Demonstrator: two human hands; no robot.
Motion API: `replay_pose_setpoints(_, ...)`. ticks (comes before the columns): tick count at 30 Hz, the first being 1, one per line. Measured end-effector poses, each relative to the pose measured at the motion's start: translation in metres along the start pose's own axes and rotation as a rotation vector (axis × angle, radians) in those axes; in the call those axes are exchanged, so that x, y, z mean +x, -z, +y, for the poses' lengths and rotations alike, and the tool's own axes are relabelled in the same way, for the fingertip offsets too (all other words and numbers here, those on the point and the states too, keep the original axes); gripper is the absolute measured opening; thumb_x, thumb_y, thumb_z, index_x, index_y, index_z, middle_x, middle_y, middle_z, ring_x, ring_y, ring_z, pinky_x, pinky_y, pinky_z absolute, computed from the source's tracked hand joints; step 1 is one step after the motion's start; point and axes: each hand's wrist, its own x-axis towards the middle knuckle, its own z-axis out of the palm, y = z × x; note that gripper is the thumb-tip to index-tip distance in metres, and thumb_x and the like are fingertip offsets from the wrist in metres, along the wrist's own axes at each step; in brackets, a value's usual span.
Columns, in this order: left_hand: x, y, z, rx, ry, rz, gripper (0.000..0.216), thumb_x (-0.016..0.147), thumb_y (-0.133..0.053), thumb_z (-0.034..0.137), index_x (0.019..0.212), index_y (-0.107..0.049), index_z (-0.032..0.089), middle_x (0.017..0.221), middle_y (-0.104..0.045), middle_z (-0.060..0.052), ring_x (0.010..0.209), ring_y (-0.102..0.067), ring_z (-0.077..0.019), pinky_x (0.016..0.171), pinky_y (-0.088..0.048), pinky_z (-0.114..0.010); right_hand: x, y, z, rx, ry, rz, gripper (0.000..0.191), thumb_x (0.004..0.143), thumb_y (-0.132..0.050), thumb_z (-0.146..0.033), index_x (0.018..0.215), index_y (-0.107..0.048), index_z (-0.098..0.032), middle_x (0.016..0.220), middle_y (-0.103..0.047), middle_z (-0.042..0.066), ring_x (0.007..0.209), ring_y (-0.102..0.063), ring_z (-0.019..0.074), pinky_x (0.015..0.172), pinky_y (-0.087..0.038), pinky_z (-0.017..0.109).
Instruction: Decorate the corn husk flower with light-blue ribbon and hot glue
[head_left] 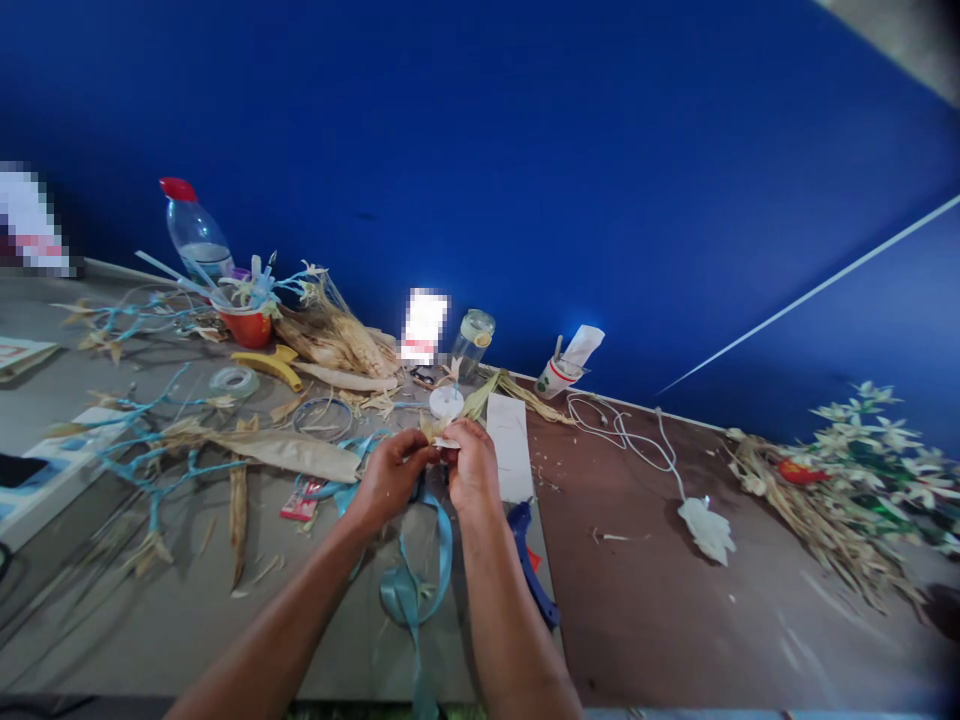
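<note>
We see the left hand (394, 472) and the right hand (472, 468) close together over the grey tabletop (346, 650). Both have their fingers bent and pinch a small pale scrap (448, 443) between the tips. Most of the scrap is hidden, so we can't tell its full shape.

Just under the hands we see a shiny blue ribbon (444, 545), smooth and loopy, hanging toward us from between the wrists. To the left of the hands lies a long dry husk (292, 453), pale, papery and pointed. Farther left are thin blue twigs (157, 480) with pale, star-like flowers at the ends.

Just past the hands sits a flat, round white spool (447, 402), and behind it stands a see-through jar (472, 343). Just right of the hands we see a flat white strip (508, 445), with a curved, hard blue tool (541, 580) beside the right arm. Far off to the right, a crinkly white flower (707, 530) lies on a smooth brown patch (622, 620).
</note>
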Motion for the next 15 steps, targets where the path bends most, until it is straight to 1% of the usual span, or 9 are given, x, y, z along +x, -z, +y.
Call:
replay_pose_setpoints(3,-0.001,-0.001,0.001,0.070,-0.007,0.064,0.012,0.073,-0.059,0.027,0.068,-0.065,0.017,0.066,-0.064,0.001,0.066,-0.056,-0.0137,0.063,-0.041,-0.023,-0.001,-0.001,-0.001,0.013,-0.015,0.012,0.015,0.052,-0.055,-0.022,0.045,-0.044,-0.018,0.042,-0.038,-0.007,0.041,-0.029,0.0056,0.039,-0.021,0.020)
replay_pose_setpoints(6,-0.001,-0.002,-0.001,0.014,-0.011,0.116,0.013,0.072,-0.061,0.030,0.071,-0.065,0.017,0.068,-0.065,0.000,0.067,-0.057,-0.0141,0.064,-0.042,-0.023,-0.002,-0.002,-0.002,0.049,-0.027,-0.015,0.015,0.054,-0.059,-0.023,0.046,-0.047,-0.017,0.044,-0.042,-0.006,0.041,-0.030,0.0051,0.039,-0.021,0.020)
replay_pose_setpoints(10,0.000,-0.002,-0.001,-0.093,-0.014,0.136,0.016,0.071,-0.063,0.032,0.074,-0.065,0.017,0.070,-0.066,0.000,0.068,-0.059,-0.0147,0.067,-0.044,-0.024,-0.002,-0.002,-0.002,0.129,-0.051,-0.037,0.019,0.057,-0.061,-0.030,0.049,-0.051,-0.016,0.045,-0.044,-0.005,0.040,-0.032,0.0050,0.039,-0.023,0.019)
replay_pose_setpoints(12,-0.001,-0.002,0.002,-0.100,-0.027,0.154,0.015,0.070,-0.062,0.031,0.072,-0.065,0.017,0.068,-0.066,0.000,0.067,-0.059,-0.0147,0.066,-0.044,-0.024,0.000,-0.002,0.001,0.131,-0.057,-0.040,0.017,0.059,-0.059,-0.031,0.053,-0.054,-0.016,0.046,-0.046,-0.005,0.040,-0.034,0.0056,0.039,-0.026,0.020)
replay_pose_setpoints(15,-0.002,-0.001,0.009,-0.084,-0.041,0.186,0.012,0.070,-0.061,0.029,0.070,-0.064,0.017,0.066,-0.065,0.001,0.065,-0.058,-0.0143,0.064,-0.045,-0.024,0.002,-0.002,0.005,0.097,-0.043,-0.047,0.010,0.058,-0.057,-0.026,0.058,-0.058,-0.016,0.045,-0.047,-0.005,0.040,-0.036,0.0066,0.041,-0.028,0.020)
